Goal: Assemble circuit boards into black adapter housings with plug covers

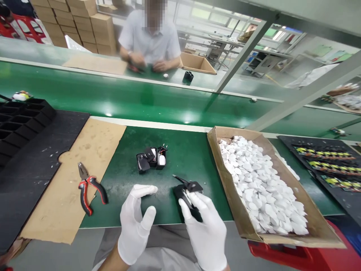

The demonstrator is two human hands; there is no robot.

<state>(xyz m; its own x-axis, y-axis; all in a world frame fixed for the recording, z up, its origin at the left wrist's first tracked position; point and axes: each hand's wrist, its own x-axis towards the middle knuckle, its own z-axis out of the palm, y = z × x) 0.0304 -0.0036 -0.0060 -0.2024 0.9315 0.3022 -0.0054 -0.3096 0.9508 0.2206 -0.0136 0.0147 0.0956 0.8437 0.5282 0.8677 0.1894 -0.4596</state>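
My left hand (137,224), in a white glove, hovers over the bench's front edge with thumb and fingers apart, holding nothing. To its right, my gloved right hand (205,226) has its thumb and fingers closed on a small black plastic case (180,191). A thin dark pointed tool (178,178), resembling tweezers, sticks out toward the upper left beside those fingers. The fingers partly hide the case, and where the tool ends is unclear. Beyond my hands sits a group of small black cases (143,163) with white parts and short wires inside.
Red-and-black pliers (83,184) lie on cardboard (101,145) at left, near a black divided tray (25,116). A cardboard box (225,180) of white pieces (259,184) stands at right. Circuit boards (324,152) lie farther right. Across the green belt (135,94) sits another person (150,43).
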